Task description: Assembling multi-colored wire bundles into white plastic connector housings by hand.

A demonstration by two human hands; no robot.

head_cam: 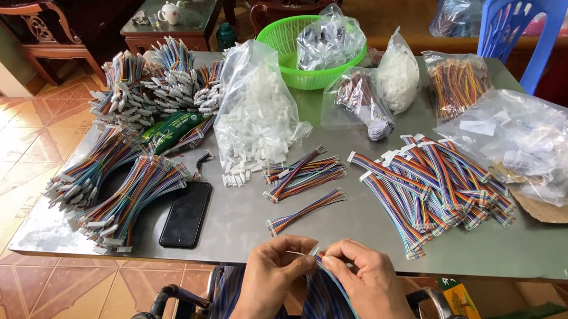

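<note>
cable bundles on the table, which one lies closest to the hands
The small lone bundle just above the hands, lying slantwise by itself at the table's near edge. The bigger piles sit farther off to the left and right.

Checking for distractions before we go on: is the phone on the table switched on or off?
Its screen is dark: the phone lies flat, face up, on the table, showing only black glass. Off or asleep, cannot tell.

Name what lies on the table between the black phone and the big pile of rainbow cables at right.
Head view: loose rainbow cable bundles, with one single cable nearest the hands.
</note>
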